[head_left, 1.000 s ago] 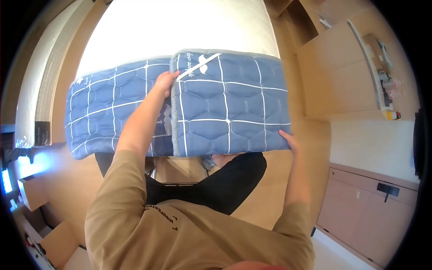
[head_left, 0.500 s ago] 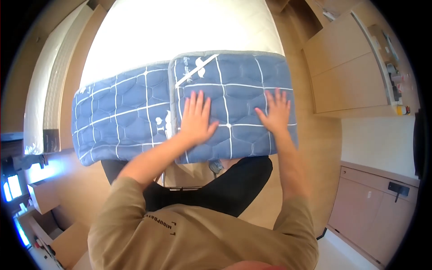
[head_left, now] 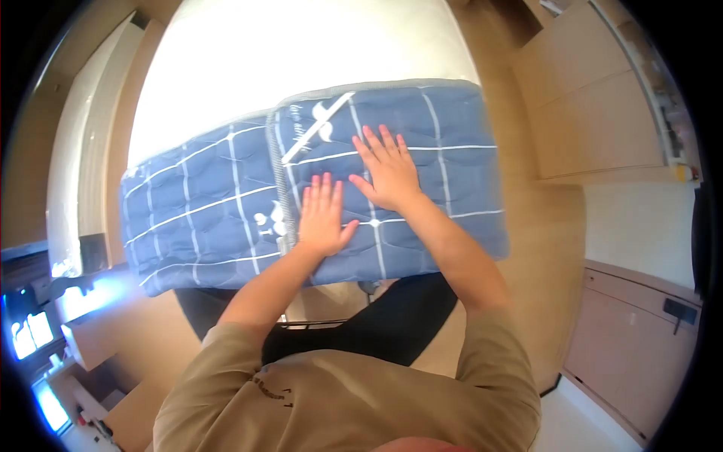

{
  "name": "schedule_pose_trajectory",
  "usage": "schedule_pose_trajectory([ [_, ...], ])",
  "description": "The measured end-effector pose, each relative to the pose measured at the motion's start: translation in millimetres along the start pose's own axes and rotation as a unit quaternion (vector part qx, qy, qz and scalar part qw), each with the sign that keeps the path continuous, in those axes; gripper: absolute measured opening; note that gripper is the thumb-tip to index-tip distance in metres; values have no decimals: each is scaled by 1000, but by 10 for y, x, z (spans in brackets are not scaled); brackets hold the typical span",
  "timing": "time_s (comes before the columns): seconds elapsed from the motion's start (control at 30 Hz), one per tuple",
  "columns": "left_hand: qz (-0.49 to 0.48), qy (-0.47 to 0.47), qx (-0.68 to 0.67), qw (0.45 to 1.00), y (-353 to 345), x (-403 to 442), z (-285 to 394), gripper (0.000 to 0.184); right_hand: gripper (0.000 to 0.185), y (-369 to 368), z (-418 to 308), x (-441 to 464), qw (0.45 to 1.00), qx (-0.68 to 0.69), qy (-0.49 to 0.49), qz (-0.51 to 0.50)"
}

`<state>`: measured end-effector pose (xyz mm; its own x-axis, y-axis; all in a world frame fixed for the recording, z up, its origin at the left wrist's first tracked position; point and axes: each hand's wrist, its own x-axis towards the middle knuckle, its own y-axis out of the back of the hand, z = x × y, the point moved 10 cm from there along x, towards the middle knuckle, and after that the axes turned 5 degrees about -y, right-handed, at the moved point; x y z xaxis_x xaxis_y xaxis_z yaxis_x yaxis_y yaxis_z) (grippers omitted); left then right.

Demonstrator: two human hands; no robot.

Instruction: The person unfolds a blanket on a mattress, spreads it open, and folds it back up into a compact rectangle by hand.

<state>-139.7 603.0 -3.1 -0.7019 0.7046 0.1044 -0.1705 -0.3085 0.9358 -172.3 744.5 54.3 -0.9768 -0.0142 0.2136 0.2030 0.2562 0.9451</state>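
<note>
A blue quilted pad (head_left: 203, 200) with white grid lines and a grey edge lies folded across the near end of a white mattress (head_left: 301, 53). Its right part is doubled over, and a white elastic strap crosses one corner. On that folded part my left hand (head_left: 322, 220) lies flat, fingers stretched, just right of the grey edge. My right hand (head_left: 392, 172) rests palm down farther in, fingers spread, to the right of the strap. Neither hand grips anything. My legs show below the pad's near edge.
Wooden cabinets (head_left: 602, 98) stand along the right side, with small items on top. A pink-beige cupboard (head_left: 633, 346) with a dark handle is at lower right. A plastic-wrapped mattress (head_left: 83, 158) leans at left, above lit screens (head_left: 32, 335) and an open drawer.
My right hand has slid left across the pad, from near its right edge to the middle of the folded part. My left hand stays nearly in place. The view has shifted slightly.
</note>
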Motion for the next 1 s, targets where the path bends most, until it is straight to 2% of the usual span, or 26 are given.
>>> schedule_pose_trajectory([
  [0.07, 11, -9, 1, 1000, -42, -11, -33, 87, 67, -171, -226, 108, 1000, 9, 16, -4],
  [0.17, -1, -19, -1, 1000, -75, -7, -60, 86, 63, -234, 235, 80, 1000, -2, -8, -3],
  [0.2, -2, -19, -5, 1000, -72, -4, -75, 86, 63, -179, 406, 59, 998, -63, -24, -10],
  [0.37, -8, -20, 1, 1000, -51, -13, -88, 84, 63, 161, 1743, -202, 967, -192, -164, 31],
  [0.47, 8, -25, -8, 1000, -21, -16, -91, 84, 65, 355, 2118, -368, 938, -248, -240, 41],
  [0.57, 13, -25, -22, 999, 28, -29, -83, 83, 68, 449, 1682, -378, 929, -276, -235, 66],
  [0.67, 32, -30, -46, 998, 87, -73, -87, 84, 67, 256, 296, -466, 984, -121, -114, 56],
  [0.73, 80, -50, -100, 991, 241, -117, -77, 74, 65, -8, -501, -682, 998, -33, -54, 6],
  [0.8, 111, -73, -160, 978, 291, -206, -194, 67, 64, -123, -859, -850, 998, -32, -59, -14],
  [0.83, 85, -94, -175, 976, 243, -271, -254, 63, 63, -233, -1071, -919, 998, -24, -55, -28],
  [0.9, 36, -130, -202, 970, 200, -504, -485, 54, 62, -487, -1021, -983, 986, -83, -110, -98],
  [0.93, 76, -135, -149, 977, 342, -742, -648, 47, 62, -493, -1034, -984, 988, -77, -107, -85],
  [1.0, 64, -69, -58, 994, 929, -1271, -1124, 44, 61, -454, -1038, -993, 989, -75, -105, -66],
])
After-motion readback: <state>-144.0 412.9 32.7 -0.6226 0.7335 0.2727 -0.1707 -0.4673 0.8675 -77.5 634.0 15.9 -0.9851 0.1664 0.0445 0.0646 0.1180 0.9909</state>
